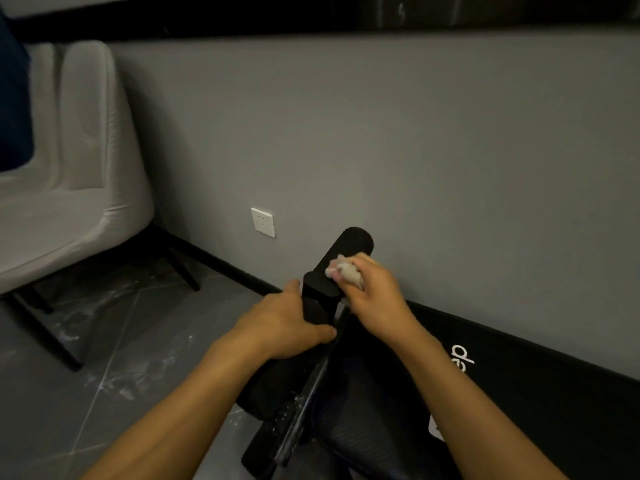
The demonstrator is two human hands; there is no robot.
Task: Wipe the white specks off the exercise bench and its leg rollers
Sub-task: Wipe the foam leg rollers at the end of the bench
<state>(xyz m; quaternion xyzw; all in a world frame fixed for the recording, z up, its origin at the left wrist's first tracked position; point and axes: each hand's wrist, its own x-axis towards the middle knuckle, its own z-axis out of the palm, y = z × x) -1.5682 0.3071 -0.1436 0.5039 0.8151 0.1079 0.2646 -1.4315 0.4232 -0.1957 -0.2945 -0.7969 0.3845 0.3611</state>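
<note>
Clamping a cloth, the right hand sits on the roller, whose long axis runs toward the wall (far end beyond the fingers); the left hand grips the frame just below.

Left hand: is showing bare, with its back and thumb facing the camera and the knuckles catching the dim light.
Right hand: is also showing bare, its back and knuckle ridges lying in view; the nails are coming out too blurred to read.
Left forearm: is running uncovered from the wrist to the lower edge of the view, smooth in outline.
Right forearm: is likewise running uncovered to the lower edge, its inner side lying in shadow.
</note>
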